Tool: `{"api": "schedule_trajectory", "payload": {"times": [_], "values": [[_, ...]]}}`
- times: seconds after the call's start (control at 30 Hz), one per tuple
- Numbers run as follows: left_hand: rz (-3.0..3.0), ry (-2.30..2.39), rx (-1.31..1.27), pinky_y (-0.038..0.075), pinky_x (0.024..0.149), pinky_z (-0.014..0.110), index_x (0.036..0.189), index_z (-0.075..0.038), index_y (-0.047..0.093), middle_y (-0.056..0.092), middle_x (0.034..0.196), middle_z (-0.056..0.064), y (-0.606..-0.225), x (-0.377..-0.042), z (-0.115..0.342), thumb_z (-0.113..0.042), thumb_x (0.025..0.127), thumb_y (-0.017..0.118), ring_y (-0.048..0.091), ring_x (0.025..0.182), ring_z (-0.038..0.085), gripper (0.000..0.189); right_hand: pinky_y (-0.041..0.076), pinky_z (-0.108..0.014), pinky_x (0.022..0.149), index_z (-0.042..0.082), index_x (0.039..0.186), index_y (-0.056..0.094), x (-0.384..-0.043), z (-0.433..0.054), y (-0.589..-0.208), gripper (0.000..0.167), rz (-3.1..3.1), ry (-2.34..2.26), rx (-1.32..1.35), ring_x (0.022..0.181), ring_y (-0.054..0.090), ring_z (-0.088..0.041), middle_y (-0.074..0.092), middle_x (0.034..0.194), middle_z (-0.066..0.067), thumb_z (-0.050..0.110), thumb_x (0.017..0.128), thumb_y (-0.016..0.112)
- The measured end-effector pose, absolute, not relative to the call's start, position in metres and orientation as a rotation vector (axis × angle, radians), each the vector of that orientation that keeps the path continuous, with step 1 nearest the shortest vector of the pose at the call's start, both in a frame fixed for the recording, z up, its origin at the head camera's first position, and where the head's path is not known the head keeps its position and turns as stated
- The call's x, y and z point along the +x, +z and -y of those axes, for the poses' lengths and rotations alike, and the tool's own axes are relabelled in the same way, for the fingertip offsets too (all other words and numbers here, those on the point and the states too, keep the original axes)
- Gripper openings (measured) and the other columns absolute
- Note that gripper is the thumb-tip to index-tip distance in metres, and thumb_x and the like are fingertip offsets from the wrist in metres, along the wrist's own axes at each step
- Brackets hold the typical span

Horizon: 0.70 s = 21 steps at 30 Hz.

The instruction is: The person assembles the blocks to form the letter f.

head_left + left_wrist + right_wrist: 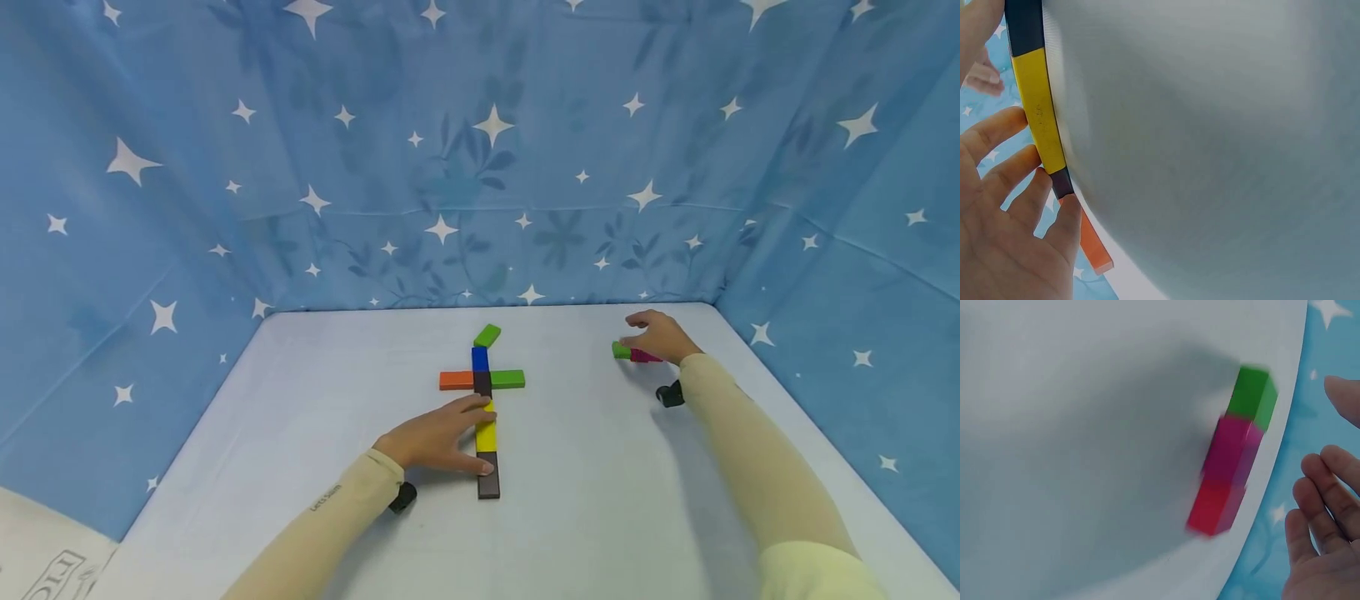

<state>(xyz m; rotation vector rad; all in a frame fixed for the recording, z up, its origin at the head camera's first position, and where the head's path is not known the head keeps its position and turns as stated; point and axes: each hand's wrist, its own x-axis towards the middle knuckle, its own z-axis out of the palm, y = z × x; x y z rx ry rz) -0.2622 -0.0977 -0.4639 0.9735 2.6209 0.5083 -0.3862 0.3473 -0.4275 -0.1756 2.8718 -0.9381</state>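
Note:
Colored rectangular blocks lie end to end on the white table in a cross-like figure. A dark block (488, 486) is nearest, then a yellow block (486, 437), another dark block (482, 383) and a blue block (480, 359). An orange block (456, 381) and a green block (508, 379) form the side arms; a tilted green block (487, 335) lies at the top. My left hand (438, 437) spreads its fingers along the column, fingertips at the blocks' edge. Over at the right, my right hand (663, 337) hovers, holding nothing, by a row of green (1252, 394), magenta (1229, 450) and red (1211, 508) blocks.
A blue star-patterned curtain (420, 167) encloses the back and sides of the white table (585, 500). Dark wrist cameras (670, 394) sit beneath both wrists. Pale printed material (45, 550) shows at the lower left.

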Motion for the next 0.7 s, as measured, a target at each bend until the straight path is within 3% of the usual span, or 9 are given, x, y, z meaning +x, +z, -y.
{"api": "schedule_trajectory", "payload": {"times": [0.47, 0.7], "values": [[-2.599, 0.548, 0.965, 0.035, 0.124, 0.049, 0.162, -0.022, 0.051, 0.03, 0.174, 0.001, -0.46, -0.26, 0.1, -0.062, 0.091, 0.079, 0.034, 0.157, 0.024, 0.086, 0.042, -0.068, 0.112, -0.014, 0.148, 0.051, -0.364, -0.389, -0.44, 0.063, -2.804, -0.913, -0.015, 0.13, 0.045, -0.054, 0.049, 0.144, -0.039, 0.017, 0.098, 0.073], [-2.602, 0.558, 0.976, 0.035, 0.124, 0.048, 0.162, -0.022, 0.051, 0.031, 0.174, 0.0, -0.462, -0.262, 0.099, -0.064, 0.091, 0.078, 0.034, 0.156, 0.023, 0.086, 0.049, -0.064, 0.104, -0.015, 0.139, 0.057, -0.36, -0.393, -0.445, 0.053, -2.848, -0.894, -0.019, 0.116, 0.053, -0.049, 0.059, 0.127, -0.034, 0.012, 0.097, 0.074]]}}
